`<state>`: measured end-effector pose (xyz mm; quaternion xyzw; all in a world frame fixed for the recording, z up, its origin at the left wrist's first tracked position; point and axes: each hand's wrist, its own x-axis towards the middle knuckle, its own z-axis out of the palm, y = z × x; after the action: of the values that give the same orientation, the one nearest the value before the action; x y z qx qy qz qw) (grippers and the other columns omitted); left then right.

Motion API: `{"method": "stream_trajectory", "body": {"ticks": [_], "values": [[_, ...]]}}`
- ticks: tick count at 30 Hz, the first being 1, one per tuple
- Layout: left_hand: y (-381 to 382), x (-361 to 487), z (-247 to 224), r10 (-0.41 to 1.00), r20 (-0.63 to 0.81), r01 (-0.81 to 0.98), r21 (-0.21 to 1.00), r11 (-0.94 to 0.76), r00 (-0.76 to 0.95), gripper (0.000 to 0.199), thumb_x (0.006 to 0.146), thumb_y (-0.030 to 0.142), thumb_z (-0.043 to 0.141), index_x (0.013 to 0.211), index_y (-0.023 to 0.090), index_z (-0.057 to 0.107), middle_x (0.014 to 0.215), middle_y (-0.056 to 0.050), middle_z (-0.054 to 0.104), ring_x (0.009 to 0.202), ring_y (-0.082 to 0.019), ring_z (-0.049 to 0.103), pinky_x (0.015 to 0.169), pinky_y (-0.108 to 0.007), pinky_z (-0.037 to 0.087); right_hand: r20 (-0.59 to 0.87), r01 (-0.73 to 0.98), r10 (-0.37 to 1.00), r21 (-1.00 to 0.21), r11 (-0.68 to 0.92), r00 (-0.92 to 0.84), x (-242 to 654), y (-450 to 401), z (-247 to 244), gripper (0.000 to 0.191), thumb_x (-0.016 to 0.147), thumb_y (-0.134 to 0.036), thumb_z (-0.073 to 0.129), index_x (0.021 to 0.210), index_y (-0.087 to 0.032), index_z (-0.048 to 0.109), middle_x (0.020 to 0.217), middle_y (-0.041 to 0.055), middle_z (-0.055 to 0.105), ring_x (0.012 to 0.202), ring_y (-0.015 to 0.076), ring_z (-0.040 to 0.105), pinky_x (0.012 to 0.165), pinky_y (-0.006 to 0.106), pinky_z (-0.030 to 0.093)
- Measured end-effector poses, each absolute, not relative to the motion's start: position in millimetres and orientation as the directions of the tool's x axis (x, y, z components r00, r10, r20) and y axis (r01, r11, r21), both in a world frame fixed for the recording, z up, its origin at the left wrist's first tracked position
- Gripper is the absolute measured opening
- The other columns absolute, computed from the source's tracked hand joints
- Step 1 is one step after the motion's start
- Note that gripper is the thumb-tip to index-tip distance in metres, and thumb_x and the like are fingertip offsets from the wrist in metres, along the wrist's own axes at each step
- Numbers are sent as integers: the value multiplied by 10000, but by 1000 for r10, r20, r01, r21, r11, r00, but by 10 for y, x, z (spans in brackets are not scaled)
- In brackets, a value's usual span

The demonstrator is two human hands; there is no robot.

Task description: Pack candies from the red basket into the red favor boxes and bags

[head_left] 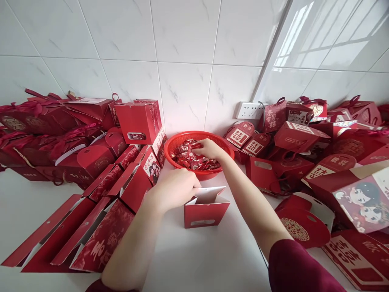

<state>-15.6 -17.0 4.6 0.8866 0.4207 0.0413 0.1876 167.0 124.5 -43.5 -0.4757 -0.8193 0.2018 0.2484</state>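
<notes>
A small red paper gift box (207,215) with a white inside stands open at the top on the white table. At its upper left edge is my left hand (174,188), its fingers curled and closed on the box wall; some fingertips are hidden. Behind the box sits a red plastic basket (197,174) of wrapped red candies (194,161). My right hand (209,148) reaches into this basket from the right, fingers pinched together on a red wrapped candy (198,145) at the top of the pile.
Several open red boxes (100,235) stand in rows at left, beside a taller red box (136,121). Finished-looking gift boxes (85,160) crowd the far left. More red boxes (298,136) pile up at right, below a white power strip (249,110) against the tiled wall (185,89).
</notes>
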Motion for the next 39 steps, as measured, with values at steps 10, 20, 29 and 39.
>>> {"method": "stream_trajectory", "body": {"ticks": [10,20,29,39], "values": [[70,-75,-48,728,-109,690,437,-577,677,343,835,298,464,509,208,519,521,29,291,482,-114,215,519,-285,169,322,82,880,-925,371,-350,2173,310,-329,283,819,-402,653,939,-146,661,813,28,671,707,139,610,678,264,501],[52,-129,49,828,95,620,618,-484,552,361,892,478,480,844,191,694,839,-24,679,758,-163,582,650,-242,404,388,71,839,-893,445,-381,2227,-343,48,172,807,-344,699,801,-172,690,721,15,620,605,137,561,556,265,457],[-166,105,97,817,410,260,805,-534,406,345,791,461,691,994,182,706,951,-42,712,851,-188,656,713,-252,522,451,8,867,-886,463,-210,2164,-171,-59,317,831,-436,665,684,-156,639,588,-15,498,539,97,401,523,249,342],[-86,60,111,836,274,21,946,-322,475,203,803,358,706,900,183,739,872,-33,736,809,-176,687,724,-257,548,337,-2,878,-934,358,-340,2166,-193,-32,403,842,-543,612,673,-177,628,612,24,593,620,157,566,595,276,460]]}}
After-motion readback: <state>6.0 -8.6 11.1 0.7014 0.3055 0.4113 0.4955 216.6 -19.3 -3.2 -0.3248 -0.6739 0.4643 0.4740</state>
